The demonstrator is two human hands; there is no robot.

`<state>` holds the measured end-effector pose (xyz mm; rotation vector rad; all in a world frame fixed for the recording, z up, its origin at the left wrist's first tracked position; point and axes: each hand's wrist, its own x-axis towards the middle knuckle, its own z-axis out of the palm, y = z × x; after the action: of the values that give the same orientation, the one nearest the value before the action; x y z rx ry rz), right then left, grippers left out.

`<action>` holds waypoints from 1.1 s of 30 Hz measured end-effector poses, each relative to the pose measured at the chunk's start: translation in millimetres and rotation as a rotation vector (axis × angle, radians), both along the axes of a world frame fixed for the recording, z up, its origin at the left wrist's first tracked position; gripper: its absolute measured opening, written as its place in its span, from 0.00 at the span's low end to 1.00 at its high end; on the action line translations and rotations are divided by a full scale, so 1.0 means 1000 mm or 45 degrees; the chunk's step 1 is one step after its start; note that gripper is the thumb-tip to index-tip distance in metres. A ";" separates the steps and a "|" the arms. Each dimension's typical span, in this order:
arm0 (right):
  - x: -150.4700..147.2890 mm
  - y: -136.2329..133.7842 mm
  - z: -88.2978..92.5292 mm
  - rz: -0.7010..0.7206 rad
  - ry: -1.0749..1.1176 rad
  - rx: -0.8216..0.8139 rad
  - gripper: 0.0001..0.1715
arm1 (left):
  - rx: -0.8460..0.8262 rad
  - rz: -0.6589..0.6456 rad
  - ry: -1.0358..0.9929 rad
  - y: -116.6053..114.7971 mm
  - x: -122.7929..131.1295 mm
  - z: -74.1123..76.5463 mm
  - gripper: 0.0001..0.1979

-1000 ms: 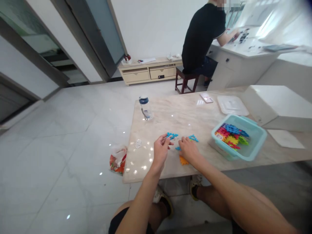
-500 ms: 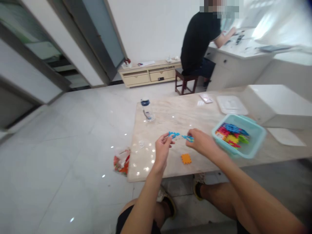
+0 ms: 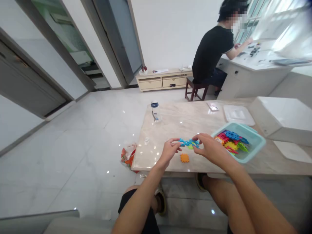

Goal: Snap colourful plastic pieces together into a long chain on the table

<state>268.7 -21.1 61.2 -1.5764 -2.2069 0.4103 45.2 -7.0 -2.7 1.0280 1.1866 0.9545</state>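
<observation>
Two blue toothed building pieces meet edge to edge between my hands, above the marble-look table. My left hand (image 3: 170,150) pinches the left blue piece (image 3: 183,142). The right blue piece (image 3: 194,143) is gripped by the fingers of my right hand (image 3: 207,148). Whether the two pieces are locked together I cannot tell. Just below them a light green piece (image 3: 190,147) partly shows. An orange square piece (image 3: 184,158) with toothed edges lies flat on the table nearer to me.
A mint-green tub (image 3: 255,146) of colourful pieces stands to the right, with a white lid (image 3: 239,115) and white box (image 3: 278,113) behind. A clear bottle (image 3: 156,112) stands at the far left corner. Across the room, a person (image 3: 212,48) sits on a stool at another table.
The two blue pieces, apart before, have come together, my hands now closer to each other. A light green piece shows beneath them. The camera view has shifted.
</observation>
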 end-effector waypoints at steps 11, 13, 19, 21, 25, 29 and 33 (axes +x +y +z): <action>-0.003 0.023 0.007 0.143 -0.051 -0.058 0.17 | -0.088 -0.072 -0.093 0.025 0.013 -0.015 0.21; 0.000 0.027 0.002 0.168 -0.026 -0.061 0.17 | -0.088 -0.062 -0.111 0.025 0.012 -0.012 0.20; -0.004 0.032 -0.008 0.187 -0.045 -0.102 0.18 | -0.045 -0.062 -0.168 0.030 0.014 -0.014 0.24; -0.009 0.033 -0.011 0.164 -0.065 -0.112 0.18 | -0.043 -0.058 -0.172 0.031 0.014 -0.020 0.27; -0.023 0.034 -0.018 0.186 -0.097 -0.137 0.17 | -0.050 -0.071 -0.143 0.029 0.013 -0.031 0.29; -0.038 0.035 -0.025 0.273 -0.138 -0.134 0.14 | 0.012 -0.105 -0.115 0.027 0.010 -0.037 0.30; -0.045 0.036 -0.025 0.281 -0.184 -0.117 0.16 | 0.068 -0.124 -0.067 0.029 0.007 -0.039 0.31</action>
<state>223.4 15.0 35.8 -1.4523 -2.5180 0.4813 51.8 21.9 -41.7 1.0865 1.0628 0.9352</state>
